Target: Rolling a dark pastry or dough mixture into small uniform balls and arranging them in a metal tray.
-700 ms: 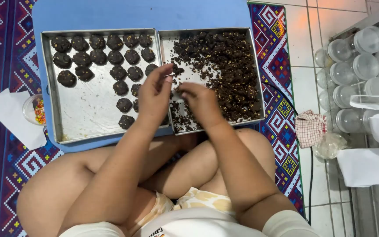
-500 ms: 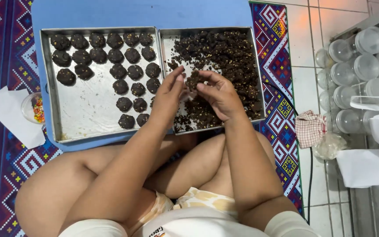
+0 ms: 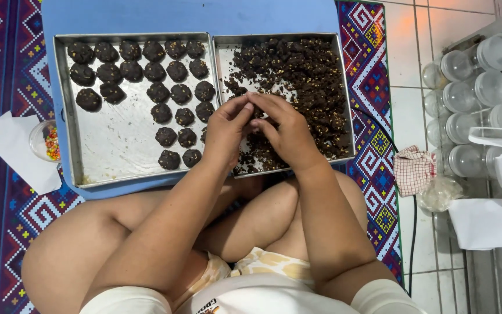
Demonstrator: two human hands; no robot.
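Hands drawn together since earlier: left hand (image 3: 226,129), right hand (image 3: 283,129) fingertips pinching crumbly dark dough lump (image 3: 253,110) over metal tray (image 3: 344,87).

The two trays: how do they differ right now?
The left tray holds separate dark balls in rows, with bare metal showing; the right tray holds a loose, crumbly dark mix. Both hands work over the right tray, not the left. Both are square metal trays, side by side.

Your dough balls (image 3: 146,75) were dark brown, speckled tan, on a silver-grey tray (image 3: 117,151). Under it lay a plain blue board (image 3: 204,14), over a purple mat (image 3: 1,58) patterned with multicoloured geometric diamonds. Red-checked cloth (image 3: 412,170) at your right.
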